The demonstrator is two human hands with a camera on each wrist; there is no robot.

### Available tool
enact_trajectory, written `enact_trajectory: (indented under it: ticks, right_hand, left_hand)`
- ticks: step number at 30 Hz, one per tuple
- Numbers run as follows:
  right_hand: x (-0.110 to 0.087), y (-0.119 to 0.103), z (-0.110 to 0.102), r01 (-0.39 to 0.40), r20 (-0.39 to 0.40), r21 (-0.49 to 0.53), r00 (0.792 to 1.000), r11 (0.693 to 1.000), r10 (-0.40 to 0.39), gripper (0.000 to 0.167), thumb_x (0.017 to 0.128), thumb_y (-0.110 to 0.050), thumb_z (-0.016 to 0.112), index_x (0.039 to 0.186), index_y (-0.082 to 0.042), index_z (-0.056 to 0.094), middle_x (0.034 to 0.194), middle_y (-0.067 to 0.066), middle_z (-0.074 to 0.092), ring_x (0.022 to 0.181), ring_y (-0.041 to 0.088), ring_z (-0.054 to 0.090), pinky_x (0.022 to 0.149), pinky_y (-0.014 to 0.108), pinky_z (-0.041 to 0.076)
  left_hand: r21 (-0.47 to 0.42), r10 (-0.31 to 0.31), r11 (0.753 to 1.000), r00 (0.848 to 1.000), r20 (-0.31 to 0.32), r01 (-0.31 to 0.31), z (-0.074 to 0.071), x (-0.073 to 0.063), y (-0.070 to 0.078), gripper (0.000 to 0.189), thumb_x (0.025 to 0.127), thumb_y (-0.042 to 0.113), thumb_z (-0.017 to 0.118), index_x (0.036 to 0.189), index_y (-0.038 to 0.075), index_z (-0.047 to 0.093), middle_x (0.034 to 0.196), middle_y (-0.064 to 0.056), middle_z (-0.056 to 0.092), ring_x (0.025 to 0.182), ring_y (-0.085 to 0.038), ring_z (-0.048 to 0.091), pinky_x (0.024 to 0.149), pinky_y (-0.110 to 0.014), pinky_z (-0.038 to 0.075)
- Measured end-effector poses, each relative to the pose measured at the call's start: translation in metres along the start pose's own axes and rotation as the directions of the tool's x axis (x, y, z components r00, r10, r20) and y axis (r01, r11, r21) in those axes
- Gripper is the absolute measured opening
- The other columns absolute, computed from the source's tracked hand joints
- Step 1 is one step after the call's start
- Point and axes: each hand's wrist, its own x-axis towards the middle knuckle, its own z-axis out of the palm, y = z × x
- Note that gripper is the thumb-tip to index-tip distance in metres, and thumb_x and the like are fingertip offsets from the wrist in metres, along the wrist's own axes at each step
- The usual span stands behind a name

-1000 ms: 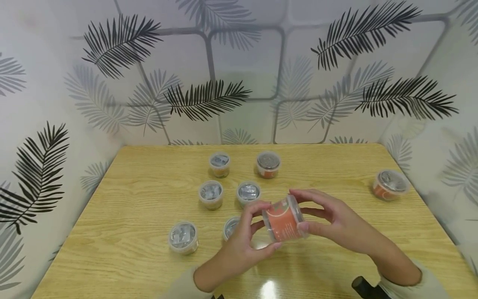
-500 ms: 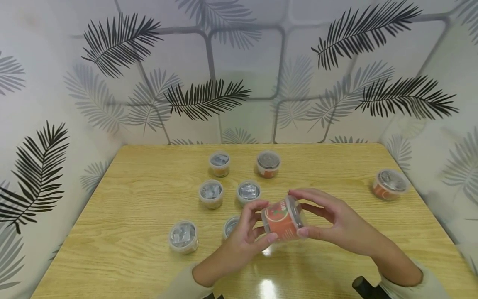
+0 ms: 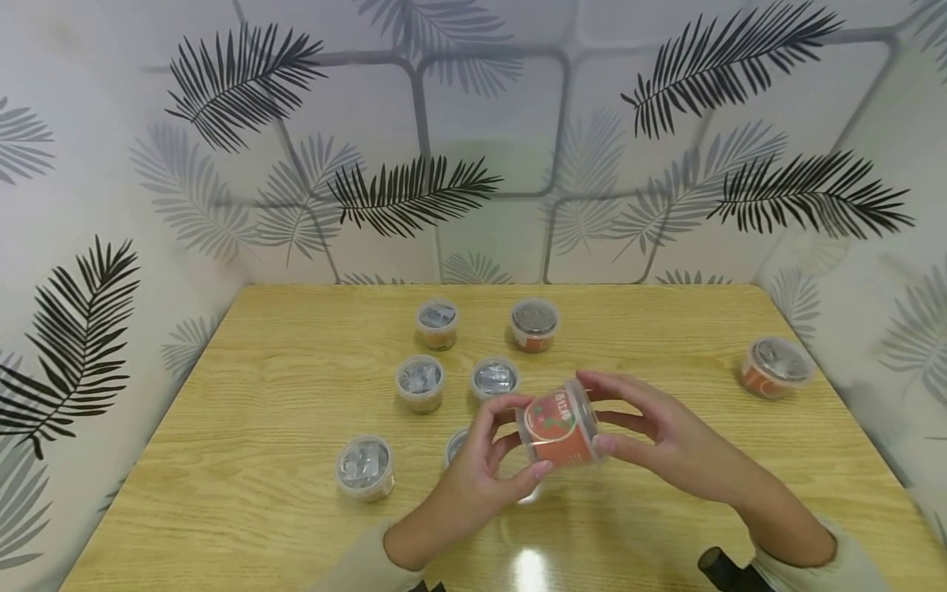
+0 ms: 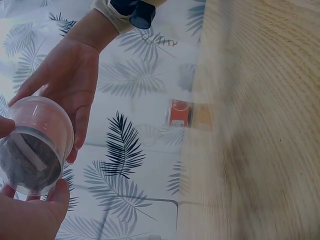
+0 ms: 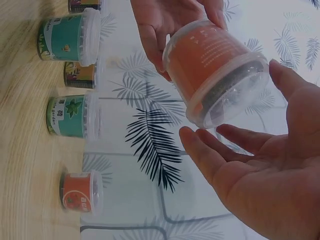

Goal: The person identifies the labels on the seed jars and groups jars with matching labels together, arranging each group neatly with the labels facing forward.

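Note:
Both hands hold up a clear lidded plastic tub (image 3: 556,432) over the table, tipped on its side with the lid end to the right. Its orange-red label shows tomatoes and large white characters. My left hand (image 3: 477,481) grips the base end, thumb below and fingers above. At the lid's rim, the thumb and fingertips of my right hand (image 3: 658,436) pinch from opposite sides. In the left wrist view, dark contents and a pale strip show through the near end of the tub (image 4: 37,120). The right wrist view shows the tub's lid (image 5: 240,90) between the right thumb and fingers.
Several similar tubs stand on the wooden table (image 3: 259,395): one at front left (image 3: 365,469), a red-labelled tub at the back (image 3: 534,325), another at far right (image 3: 777,366). A tub (image 3: 455,444) is partly hidden by the left hand. Green-labelled tubs (image 5: 65,116) show in the right wrist view.
The tub has turned about its length between the hands, bringing the tomato picture and large characters into view. Both hands stay in nearly the same place.

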Motion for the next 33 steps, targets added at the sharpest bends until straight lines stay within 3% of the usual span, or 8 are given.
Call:
enact_trajectory:
  ticks: [9, 17, 25, 33]
  right_hand:
    - [-0.0011, 0.0016, 0.0014, -0.033, 0.01, 0.064, 0.999, 0.997, 0.032, 0.053, 0.093, 0.001, 0.052, 0.142, -0.006, 0.034, 0.143, 0.014, 0.035, 0.125, 0.02, 0.042, 0.096, 0.031, 0.043]
    - [-0.0024, -0.0012, 0.0004, -0.049, -0.017, 0.058, 0.999, 0.997, 0.05, 0.055, 0.09, 0.001, 0.058, 0.14, -0.006, 0.037, 0.141, 0.013, 0.038, 0.126, 0.019, 0.041, 0.096, 0.032, 0.042]
    - [-0.0042, -0.0042, -0.0008, -0.021, -0.008, 0.066, 1.0, 0.998, 0.021, 0.057, 0.088, 0.003, 0.059, 0.14, -0.007, 0.038, 0.142, 0.012, 0.037, 0.129, 0.017, 0.036, 0.099, 0.032, 0.04]
    - [-0.0054, -0.006, -0.0025, 0.039, 0.026, 0.062, 0.999, 0.997, -0.041, 0.062, 0.086, 0.008, 0.059, 0.142, -0.004, 0.034, 0.143, 0.015, 0.035, 0.131, 0.02, 0.033, 0.102, 0.032, 0.035]
  left_hand:
    - [0.157, 0.098, 0.983, 0.995, -0.027, -0.093, 0.0029, 0.0007, 0.0025, 0.068, 0.079, -0.005, 0.068, 0.133, 0.003, 0.026, 0.135, -0.015, 0.028, 0.125, -0.031, 0.033, 0.1, -0.04, 0.038]
    - [0.223, 0.043, 0.974, 0.999, -0.009, -0.04, 0.0025, 0.0, 0.0031, 0.073, 0.08, 0.001, 0.07, 0.136, 0.009, 0.023, 0.138, -0.011, 0.026, 0.127, -0.028, 0.031, 0.101, -0.037, 0.038]
    - [0.092, -0.035, 0.995, 0.998, 0.046, 0.03, -0.0007, 0.0001, 0.0023, 0.068, 0.087, 0.005, 0.063, 0.138, 0.012, 0.017, 0.141, -0.006, 0.022, 0.127, -0.03, 0.028, 0.104, -0.038, 0.033]
    - [0.021, -0.085, 0.996, 0.991, 0.104, 0.083, -0.0007, -0.0012, 0.0012, 0.063, 0.092, 0.013, 0.057, 0.138, 0.01, 0.014, 0.141, -0.011, 0.019, 0.128, -0.028, 0.028, 0.104, -0.039, 0.034]
